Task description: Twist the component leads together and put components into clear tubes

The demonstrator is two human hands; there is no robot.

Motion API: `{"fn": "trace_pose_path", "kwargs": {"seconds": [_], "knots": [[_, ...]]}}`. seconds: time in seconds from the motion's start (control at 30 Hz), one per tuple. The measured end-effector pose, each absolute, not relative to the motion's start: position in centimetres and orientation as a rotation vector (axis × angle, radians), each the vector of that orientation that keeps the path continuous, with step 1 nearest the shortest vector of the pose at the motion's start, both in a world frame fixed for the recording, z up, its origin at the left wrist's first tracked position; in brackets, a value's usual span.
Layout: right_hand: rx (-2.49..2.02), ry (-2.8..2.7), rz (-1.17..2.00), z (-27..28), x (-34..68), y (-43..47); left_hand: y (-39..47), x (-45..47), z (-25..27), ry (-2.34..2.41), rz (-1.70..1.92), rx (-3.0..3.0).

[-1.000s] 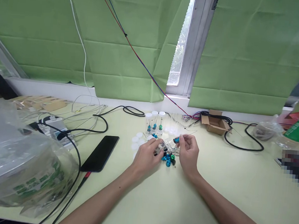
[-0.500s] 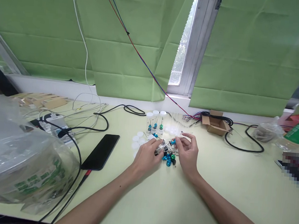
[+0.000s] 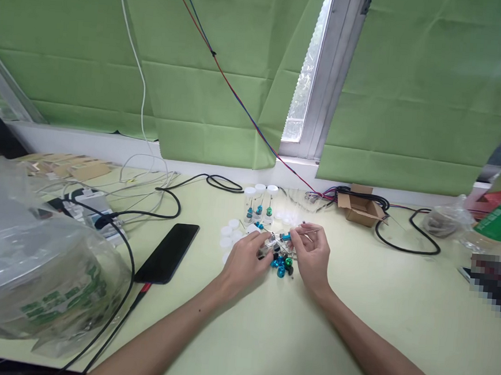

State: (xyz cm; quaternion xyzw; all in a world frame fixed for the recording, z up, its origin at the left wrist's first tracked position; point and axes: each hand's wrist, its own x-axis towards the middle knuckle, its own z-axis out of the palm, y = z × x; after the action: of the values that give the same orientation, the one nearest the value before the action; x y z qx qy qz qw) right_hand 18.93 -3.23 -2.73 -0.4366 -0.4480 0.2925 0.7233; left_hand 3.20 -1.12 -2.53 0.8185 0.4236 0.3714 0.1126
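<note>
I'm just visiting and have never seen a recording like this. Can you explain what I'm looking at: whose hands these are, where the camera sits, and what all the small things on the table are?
There is no machine here. The camera sits on a person's head and looks down at their own two bare hands, so you see what they see. The left hand rests on a clear tube lying on the pale green table. The right hand pinches a small blue part by its thin wire legs. Between the hands lies a little heap of blue, green and black parts. Behind it stand three capped clear tubes with coloured parts inside, and loose white caps beside them. A black phone, cables and a cardboard box lie around.
</note>
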Motion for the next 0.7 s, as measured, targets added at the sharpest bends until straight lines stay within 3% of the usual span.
{"fn": "trace_pose_path", "kwargs": {"seconds": [0.7], "knots": [[-0.95,-0.942,0.77,-2.39,19.35,-2.81,-1.39,3.31,-2.58,1.243,1.074,2.391]]}}
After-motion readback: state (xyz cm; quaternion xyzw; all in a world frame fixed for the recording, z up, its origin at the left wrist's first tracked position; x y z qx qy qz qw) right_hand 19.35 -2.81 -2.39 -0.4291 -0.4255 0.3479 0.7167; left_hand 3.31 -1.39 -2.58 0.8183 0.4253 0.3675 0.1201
